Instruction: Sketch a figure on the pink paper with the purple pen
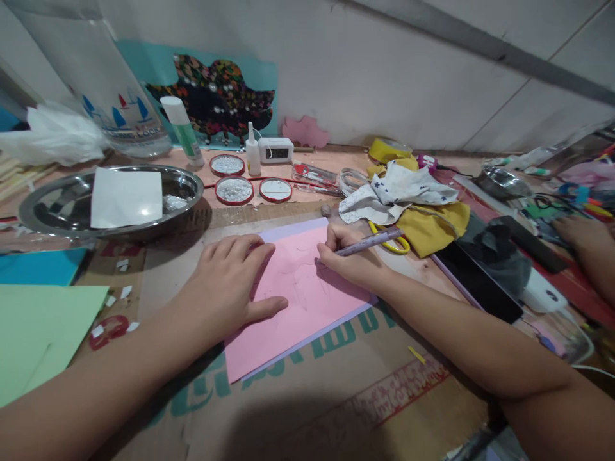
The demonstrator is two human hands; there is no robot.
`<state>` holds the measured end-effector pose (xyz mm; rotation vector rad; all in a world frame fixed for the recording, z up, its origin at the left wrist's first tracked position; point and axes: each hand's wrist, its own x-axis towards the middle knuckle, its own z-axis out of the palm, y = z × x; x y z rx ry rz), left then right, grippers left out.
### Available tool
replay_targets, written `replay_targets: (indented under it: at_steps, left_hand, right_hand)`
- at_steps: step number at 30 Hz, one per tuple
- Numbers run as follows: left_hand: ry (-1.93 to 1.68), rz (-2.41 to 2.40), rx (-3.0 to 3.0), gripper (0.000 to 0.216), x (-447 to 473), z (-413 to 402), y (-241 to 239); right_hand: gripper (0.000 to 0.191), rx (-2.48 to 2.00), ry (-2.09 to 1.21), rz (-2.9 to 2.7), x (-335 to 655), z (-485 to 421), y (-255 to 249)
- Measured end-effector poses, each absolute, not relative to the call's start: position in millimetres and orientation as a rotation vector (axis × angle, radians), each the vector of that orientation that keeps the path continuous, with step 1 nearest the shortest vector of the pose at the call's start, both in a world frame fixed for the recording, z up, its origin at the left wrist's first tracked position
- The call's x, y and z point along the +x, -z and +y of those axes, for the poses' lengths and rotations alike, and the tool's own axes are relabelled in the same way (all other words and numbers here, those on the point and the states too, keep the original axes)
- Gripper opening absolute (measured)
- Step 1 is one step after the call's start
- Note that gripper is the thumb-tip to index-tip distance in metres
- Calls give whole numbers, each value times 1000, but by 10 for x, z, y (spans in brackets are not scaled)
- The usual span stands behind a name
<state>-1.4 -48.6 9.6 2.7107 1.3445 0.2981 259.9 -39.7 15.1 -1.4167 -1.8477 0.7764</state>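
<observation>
A sheet of pink paper (269, 333) lies over a lilac sheet (300, 342) on printed cardboard (298, 410). Faint dark lines run across the pink surface. My left hand (240, 278) rests on the left side of the paper, fingers spread and thumb stretched out. A pen (369, 242) with a pale purple patterned barrel is gripped in my right hand (348, 256), its tip at the pink paper near the upper right. The right hand's heel lies on the sheet.
At the left stand a steel bowl (192, 186) and green paper (38, 333). Behind are a glue stick (182, 131), glue bottle (252, 153), digital clock (276, 151) and bead dishes (234, 191). Fabric scraps (432, 224) and a phone (475, 282) lie right; another person's hand (583, 234) shows beyond.
</observation>
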Motion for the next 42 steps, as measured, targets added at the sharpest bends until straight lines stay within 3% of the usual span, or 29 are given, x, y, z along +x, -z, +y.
replay_targets:
  at_steps: [42]
  left_hand:
    - [-255,1381,2659,80,-2,-475,-108]
  right_hand:
    - [30,-1410,-755,-1821,2600,-425,-166]
